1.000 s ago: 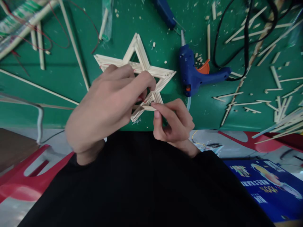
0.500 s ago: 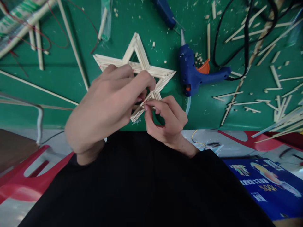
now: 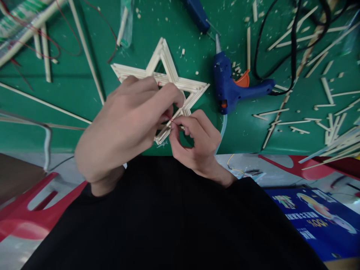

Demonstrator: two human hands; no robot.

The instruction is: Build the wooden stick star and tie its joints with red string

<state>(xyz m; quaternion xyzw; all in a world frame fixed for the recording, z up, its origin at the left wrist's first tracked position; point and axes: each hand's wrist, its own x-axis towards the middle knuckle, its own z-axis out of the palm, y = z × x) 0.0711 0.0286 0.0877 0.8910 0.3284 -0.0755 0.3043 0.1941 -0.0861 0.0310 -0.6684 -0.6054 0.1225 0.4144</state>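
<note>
A star frame (image 3: pixel 170 65) built from thin pale wooden sticks lies on the green table, its lower left part covered by my hands. Over it, my left hand (image 3: pixel 129 116) is bent with thumb and fingertips drawn together on a red thread (image 3: pixel 172 120) at one of the lower bars. From the right, my right hand (image 3: pixel 198 140) pinches the same thread between thumb and index finger, close to my left fingertips. Most of the thread is hidden by the fingers. Right of the star lies a blue glue gun (image 3: pixel 223 80) with a glue stick in its back end.
A blue-handled tool (image 3: pixel 197 17) lies above the glue gun, and an orange piece (image 3: pixel 243 79) beside it. Black cables (image 3: pixel 293 45) and cut sticks (image 3: pixel 334 125) spread at the right. Long sticks (image 3: pixel 87 52), red thread and plastic wrapping (image 3: pixel 24 20) are at the left.
My right hand has shifted slightly left and up, still pinching at the bar. My left hand has barely moved, and the star stays in place.
</note>
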